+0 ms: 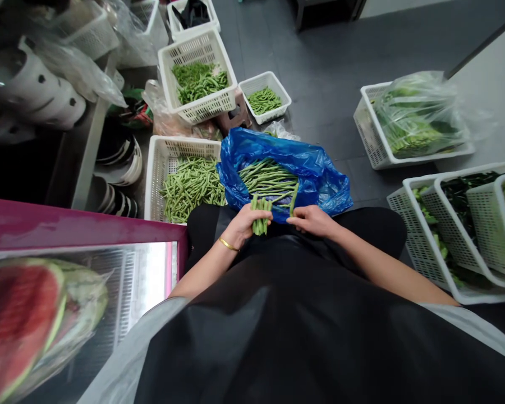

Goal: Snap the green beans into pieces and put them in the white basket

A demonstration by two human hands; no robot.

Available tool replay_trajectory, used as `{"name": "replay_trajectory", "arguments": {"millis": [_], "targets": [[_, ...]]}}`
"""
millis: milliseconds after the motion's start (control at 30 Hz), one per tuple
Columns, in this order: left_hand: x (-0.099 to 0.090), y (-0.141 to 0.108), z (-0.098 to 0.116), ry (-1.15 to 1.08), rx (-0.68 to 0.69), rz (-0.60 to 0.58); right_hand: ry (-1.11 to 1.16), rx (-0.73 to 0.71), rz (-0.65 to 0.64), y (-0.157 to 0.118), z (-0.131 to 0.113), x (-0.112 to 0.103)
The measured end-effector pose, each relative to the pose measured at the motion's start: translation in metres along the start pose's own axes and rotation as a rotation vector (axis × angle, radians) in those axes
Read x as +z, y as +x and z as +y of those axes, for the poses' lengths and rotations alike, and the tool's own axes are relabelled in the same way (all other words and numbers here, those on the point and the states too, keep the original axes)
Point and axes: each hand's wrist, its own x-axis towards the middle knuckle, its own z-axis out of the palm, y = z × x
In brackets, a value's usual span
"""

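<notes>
My left hand (pixel 247 220), with a gold bangle at its wrist, is closed around a small bunch of green bean pieces (pixel 260 225). To its right, my right hand (pixel 312 220) pinches the lower end of a single green bean (pixel 294 200), which points upward. Both hands are just above my lap, at the near edge of an open blue plastic bag (pixel 324 174). Long whole green beans (pixel 269 179) lie inside the bag. Left of the bag, a white basket (pixel 151 179) holds many short bean pieces (pixel 192 188).
Beyond the bag stand a small white basket of beans (pixel 265 112) and a larger basket of greens (pixel 231 101). Baskets of leafy vegetables (pixel 374 140) line the right side. A glass-fronted case (pixel 84 230) with cut watermelon (pixel 21 320) is close on my left.
</notes>
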Motion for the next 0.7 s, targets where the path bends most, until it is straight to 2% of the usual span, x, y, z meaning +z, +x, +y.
{"name": "replay_trajectory", "arguments": {"millis": [100,200,267,367,400,500,533,567,667,700], "targets": [[0.000,0.006,-0.004,-0.079,0.070,0.076,0.104,-0.021,-0.113,-0.003,-0.019,0.014],[0.003,0.009,-0.010,-0.051,0.077,0.029,-0.086,-0.074,-0.089,-0.002,-0.037,0.027],[0.006,0.006,-0.011,0.007,0.102,0.005,-0.239,-0.092,-0.095,-0.002,-0.043,0.027],[0.008,0.000,-0.010,0.068,0.137,0.002,-0.409,-0.153,-0.196,-0.009,-0.043,0.009],[0.008,-0.001,-0.008,0.072,0.124,-0.017,-0.442,-0.178,-0.178,-0.013,-0.041,-0.002],[0.007,-0.005,-0.003,0.079,0.024,-0.140,-0.489,-0.270,0.087,-0.021,-0.034,-0.035],[0.006,-0.005,-0.001,0.091,0.002,-0.180,-0.501,-0.314,0.154,-0.023,-0.031,-0.044],[0.006,-0.006,0.001,0.113,-0.010,-0.215,-0.516,-0.371,0.159,-0.023,-0.028,-0.050],[0.005,-0.006,0.008,0.220,-0.010,-0.297,-0.517,-0.502,-0.029,-0.019,-0.019,-0.052],[0.005,-0.006,0.010,0.240,-0.002,-0.301,-0.483,-0.510,-0.044,-0.016,-0.017,-0.047]]}}
